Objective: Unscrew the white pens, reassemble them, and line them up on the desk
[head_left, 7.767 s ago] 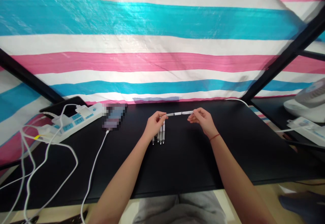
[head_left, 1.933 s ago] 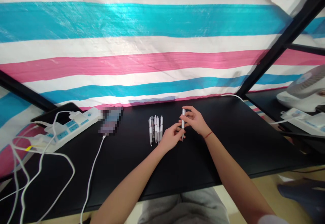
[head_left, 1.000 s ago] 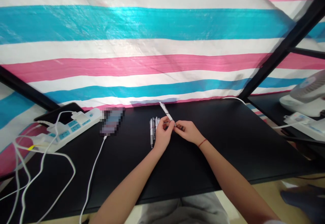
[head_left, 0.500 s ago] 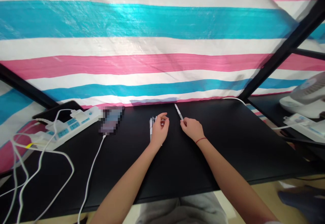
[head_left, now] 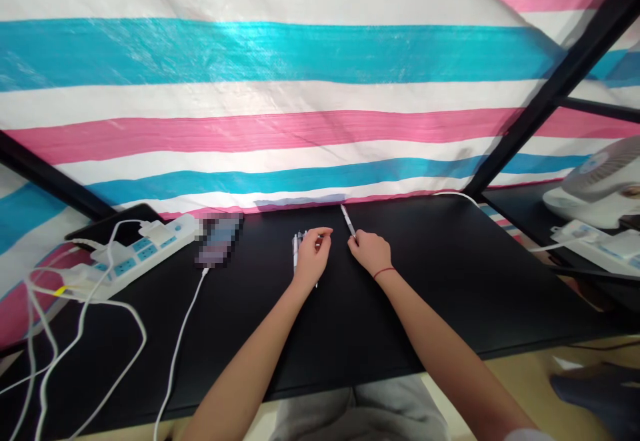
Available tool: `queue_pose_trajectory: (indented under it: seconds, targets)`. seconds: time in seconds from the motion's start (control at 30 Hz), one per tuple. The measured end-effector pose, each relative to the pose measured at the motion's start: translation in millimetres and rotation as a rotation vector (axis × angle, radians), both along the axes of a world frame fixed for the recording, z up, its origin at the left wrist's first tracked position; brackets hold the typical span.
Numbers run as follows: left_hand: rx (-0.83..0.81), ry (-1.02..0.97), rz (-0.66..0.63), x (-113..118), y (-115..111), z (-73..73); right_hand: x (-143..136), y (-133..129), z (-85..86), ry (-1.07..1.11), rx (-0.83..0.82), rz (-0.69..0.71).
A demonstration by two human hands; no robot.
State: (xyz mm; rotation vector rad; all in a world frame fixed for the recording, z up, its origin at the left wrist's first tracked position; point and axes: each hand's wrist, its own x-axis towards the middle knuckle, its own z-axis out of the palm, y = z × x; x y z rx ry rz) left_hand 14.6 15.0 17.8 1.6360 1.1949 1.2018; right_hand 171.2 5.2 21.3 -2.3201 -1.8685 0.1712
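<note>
A white pen [head_left: 347,219] with a grey grip is held in my right hand [head_left: 371,251], pinched by thumb and fingers near its lower end. It points away from me, toward the back edge of the black desk. My left hand [head_left: 313,257] is just left of it, fingers bent and thumb apart, over a small group of pens. One white pen [head_left: 295,251] of the group shows on that hand's left side; a pale tip sticks out at its right. The hand covers most of the group, and no firm grip on a pen is visible.
On the left are a white power strip [head_left: 145,261] with plugs and looped white cables [head_left: 140,354], a dark tablet-like slab [head_left: 117,217] and a blurred-out phone [head_left: 220,239] on a cable. A striped sheet [head_left: 300,127] hangs behind the desk [head_left: 450,294]. Right stands a white fan [head_left: 595,184].
My right hand has moved slightly left and toward me with the pen. The left hand has lowered a little over the pens, its fingers less curled. The view has shifted slightly.
</note>
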Motion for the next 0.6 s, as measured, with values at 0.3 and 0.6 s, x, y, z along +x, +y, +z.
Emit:
queue_pose_trajectory:
  seconds: [0.3,0.6]
  targets:
    - [0.014,0.027,-0.014,-0.1,0.0,2.2,-2.8,-1.5,2.0,0.028,-0.016,-0.025]
    - [-0.014,0.15,0.078,-18.1,10.3,15.6,0.3,-1.4,-2.2,0.038,0.025,-0.011]
